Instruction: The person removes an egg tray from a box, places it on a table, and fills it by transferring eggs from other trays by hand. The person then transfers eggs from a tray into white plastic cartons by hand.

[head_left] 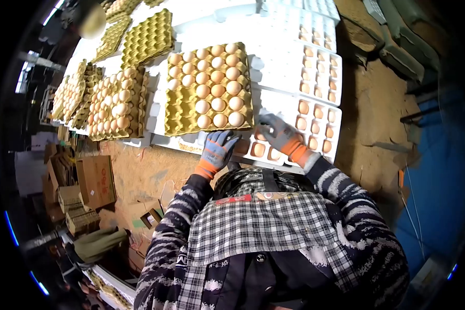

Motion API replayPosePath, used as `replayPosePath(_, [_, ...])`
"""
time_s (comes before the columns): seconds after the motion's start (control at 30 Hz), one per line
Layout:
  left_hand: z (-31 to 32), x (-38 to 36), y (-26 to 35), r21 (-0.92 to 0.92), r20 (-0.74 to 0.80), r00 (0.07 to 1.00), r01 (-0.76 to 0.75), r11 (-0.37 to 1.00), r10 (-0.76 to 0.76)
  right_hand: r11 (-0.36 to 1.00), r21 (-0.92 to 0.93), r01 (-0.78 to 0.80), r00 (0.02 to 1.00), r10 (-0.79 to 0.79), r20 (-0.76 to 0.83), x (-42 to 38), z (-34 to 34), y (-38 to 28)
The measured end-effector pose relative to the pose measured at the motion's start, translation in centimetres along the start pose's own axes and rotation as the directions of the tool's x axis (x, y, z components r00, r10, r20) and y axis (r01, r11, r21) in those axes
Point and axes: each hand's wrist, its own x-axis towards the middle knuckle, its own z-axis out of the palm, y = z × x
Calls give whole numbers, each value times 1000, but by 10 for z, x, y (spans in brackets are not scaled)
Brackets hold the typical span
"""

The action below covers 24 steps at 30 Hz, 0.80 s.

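Observation:
A yellow pulp tray (178, 111) of brown eggs sits in front of me, with several hollows bare at its lower left. Just below the tray's near edge is my left hand (218, 150), in a grey and orange glove; its fingers curl inward and what they hold, if anything, is hidden. My right hand (280, 135), gloved alike, hovers over a white foam tray (293, 164) whose square pockets hold eggs. Its fingers are bent together at the left, and I cannot make out anything between them.
More white trays with eggs (319, 72) run up the right side. Stacked pulp trays of eggs (111, 106) and an eggless pulp tray (147, 39) stand at the left. Cardboard boxes (95, 181) lie on the floor, lower left.

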Motion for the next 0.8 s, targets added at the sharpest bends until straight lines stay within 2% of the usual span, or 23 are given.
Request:
replayPosePath(0.03, [10, -8, -6, 45, 139, 987, 72, 996, -78, 989, 146, -6, 991, 26, -133, 8, -2, 1])
replayPosePath(0.07, [12, -11, -9, 31, 20, 999, 25, 999, -25, 997, 40, 64, 969, -53, -240, 20, -10, -2])
replayPosePath(0.13, [-9, -8, 1, -108, -210, 977, 0, 994, -23, 996, 59, 66, 985, -56, -163, 41, -44, -57])
replayPosePath(0.17, [-25, -6, 10, -105, -311, 950, 2, 994, -35, 991, 94, 97, 995, -96, -11, 54, -52, -75])
replayPosePath(0.2, [-39, -6, 15, -73, -347, 933, 75, 995, -96, 990, -75, 122, 990, -116, 80, 61, -43, -80])
replayPosePath(0.27, [-79, 28, 27, -68, -374, 907, 181, 981, -194, 890, -373, 260, 948, -162, 273, 68, -26, -86])
replayPosePath(0.3, [-83, 39, 21, -32, -332, 920, 212, 977, -210, 833, -469, 293, 912, -95, 399, 74, -14, -84])
replayPosePath(0.33, [-82, 46, 9, -9, -154, 954, 259, 966, -258, 798, -503, 333, 921, -160, 356, 74, 0, -77])
replayPosePath(0.4, [-81, 55, -10, 16, 41, 971, 234, 972, -235, 907, -342, 248, 921, -111, 372, 82, -12, -79])
replayPosePath(0.43, [-79, 58, -16, -15, 60, 967, 247, 969, -246, 995, -94, 22, 951, 8, 309, 82, -23, -79])
replayPosePath(0.47, [-82, 59, -22, -115, 8, 968, 251, 961, -252, 965, 174, -198, 949, 144, 280, 81, -36, -83])
replayPosePath(0.5, [-87, 57, -27, -218, -44, 962, 253, 943, -268, 843, 490, -221, 972, 151, 178, 80, -38, -74])
replayPosePath(0.53, [-89, 54, -32, -321, -93, 952, 250, 913, -293, 851, 507, -135, 991, 125, 53, 83, -40, -63])
replayPosePath(0.57, [-86, 49, -36, -620, -210, 889, 200, 758, -406, 935, 352, -44, 999, 47, 1, 91, -45, -66])
replayPosePath(0.6, [-90, 43, -38, -912, -85, 787, 185, 365, -611, 982, 183, 46, 998, -39, -41, 96, -48, -71])
replayPosePath(0.63, [-94, 32, -52, -949, -47, 783, 158, 271, -621, 998, -16, -60, 995, 61, 74, 100, -48, -79])
replayPosePath(0.67, [-96, 23, -65, -976, -9, 779, 129, 175, -626, 979, -184, -82, 985, 107, 133, 103, -36, -82])
replayPosePath(0.7, [-106, 23, -65, -911, 64, 774, 303, 280, -629, 909, -407, -84, 978, 153, 140, 104, -17, -86])
replayPosePath(0.73, [-104, 23, -75, -601, -99, 897, 292, 744, -431, 790, -608, -78, 970, 201, 137, 105, -3, -89])
replayPosePath(0.77, [-103, 24, -72, -416, -8, 925, 343, 842, -380, 776, -625, -88, 960, 234, 156, 113, -4, -93])
replayPosePath(0.8, [-104, 29, -62, -213, 91, 935, 355, 910, -343, 866, -488, -104, 964, 209, 165, 117, -11, -97])
